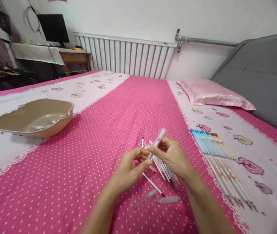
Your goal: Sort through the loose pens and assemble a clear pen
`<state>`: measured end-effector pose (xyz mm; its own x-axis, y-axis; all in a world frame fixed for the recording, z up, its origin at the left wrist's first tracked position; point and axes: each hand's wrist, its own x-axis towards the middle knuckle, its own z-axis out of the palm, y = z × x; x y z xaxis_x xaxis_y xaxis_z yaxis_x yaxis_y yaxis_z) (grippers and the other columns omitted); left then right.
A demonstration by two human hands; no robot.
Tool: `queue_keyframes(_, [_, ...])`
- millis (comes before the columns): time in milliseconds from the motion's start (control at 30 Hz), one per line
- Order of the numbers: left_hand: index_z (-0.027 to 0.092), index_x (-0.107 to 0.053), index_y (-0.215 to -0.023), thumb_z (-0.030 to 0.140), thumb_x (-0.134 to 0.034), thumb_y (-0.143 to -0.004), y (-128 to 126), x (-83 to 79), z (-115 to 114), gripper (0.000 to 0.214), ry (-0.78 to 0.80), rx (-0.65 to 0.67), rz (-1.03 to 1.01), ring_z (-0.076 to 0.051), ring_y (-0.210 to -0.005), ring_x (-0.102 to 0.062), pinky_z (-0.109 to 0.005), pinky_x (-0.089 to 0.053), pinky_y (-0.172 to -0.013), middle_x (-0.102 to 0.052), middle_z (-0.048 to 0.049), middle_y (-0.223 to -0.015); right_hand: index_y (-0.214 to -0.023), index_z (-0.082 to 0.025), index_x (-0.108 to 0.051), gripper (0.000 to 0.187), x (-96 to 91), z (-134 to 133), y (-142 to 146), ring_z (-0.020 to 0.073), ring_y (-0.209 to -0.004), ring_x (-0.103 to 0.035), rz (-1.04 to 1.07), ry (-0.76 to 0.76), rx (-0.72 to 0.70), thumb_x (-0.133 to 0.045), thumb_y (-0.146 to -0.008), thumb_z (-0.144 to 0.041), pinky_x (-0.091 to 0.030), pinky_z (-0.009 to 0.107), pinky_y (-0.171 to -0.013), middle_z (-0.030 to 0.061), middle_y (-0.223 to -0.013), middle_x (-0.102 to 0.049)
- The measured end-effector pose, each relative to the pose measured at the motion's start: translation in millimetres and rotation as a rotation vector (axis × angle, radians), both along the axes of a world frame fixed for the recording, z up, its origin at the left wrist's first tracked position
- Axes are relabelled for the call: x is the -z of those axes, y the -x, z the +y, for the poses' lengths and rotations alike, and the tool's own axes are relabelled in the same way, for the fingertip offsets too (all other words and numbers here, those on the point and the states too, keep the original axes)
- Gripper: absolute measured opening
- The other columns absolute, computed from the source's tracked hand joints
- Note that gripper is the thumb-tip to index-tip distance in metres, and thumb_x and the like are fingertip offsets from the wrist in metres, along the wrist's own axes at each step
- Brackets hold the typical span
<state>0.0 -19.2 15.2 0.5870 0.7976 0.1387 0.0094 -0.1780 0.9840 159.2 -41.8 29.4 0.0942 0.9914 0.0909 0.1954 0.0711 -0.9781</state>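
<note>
Both hands hold one clear, pinkish pen [158, 138] over the bed, tilted with its upper end to the right. My left hand [133, 162] pinches its lower end between thumb and fingers. Around its middle, the thumb and fingers of my right hand [173, 156] are closed. Under and between the hands lies a loose pile of pen parts [164, 170], partly hidden. A thin white refill [153, 184] with a dark tip sticks out toward me. Nearer still lie a clear pen cap or tube [146, 197] and a frosted pen barrel [169, 200].
At right, blue and beige pens [212, 144] lie in a row, with a row of pale pens [231, 182] below. A beige plastic basin [62, 125] with small white pieces inside stands at left. A pink pillow [213, 92] rests near the grey headboard [260, 68]. Behind is a radiator [128, 55].
</note>
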Motion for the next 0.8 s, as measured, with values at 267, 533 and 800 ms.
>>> queue_keyframes(267, [0.016,-0.059,-0.104,0.03,-0.049,-0.088,1,4.5,2,0.023,0.046,0.045,-0.079,-0.013,-0.074,-0.063,-0.028,-0.05,-0.07,-0.064,-0.0046,-0.089,-0.121,-0.025,-0.049,0.046,-13.3,-5,1,0.0189,-0.098,-0.061,0.345,0.059,-0.16,-0.064,-0.078,-0.033,-0.05,0.037,-0.084,0.0082,-0.116,-0.061])
queue_keyframes(533, [0.017,-0.061,-0.106,0.03,-0.049,-0.088,0,1.9,1,0.025,0.028,0.05,-0.087,-0.016,-0.081,-0.063,-0.031,-0.051,-0.072,-0.066,-0.0072,-0.094,-0.112,-0.022,-0.057,0.043,-8.3,-2,1,0.0173,-0.083,-0.064,0.328,0.051,-0.102,-0.071,-0.072,-0.031,-0.05,0.033,-0.076,0.0047,-0.092,-0.068])
queue_keyframes(800, [0.016,-0.062,-0.102,0.03,-0.055,-0.085,0,1.4,0,0.024,0.062,0.029,-0.055,-0.017,-0.079,-0.064,-0.033,-0.053,-0.073,-0.066,-0.0073,-0.091,-0.103,-0.019,-0.062,0.042,-2.2,1,1,0.0161,-0.073,-0.061,0.118,-0.025,0.013,-0.076,-0.066,-0.034,-0.048,0.03,-0.07,0.0013,-0.075,-0.064])
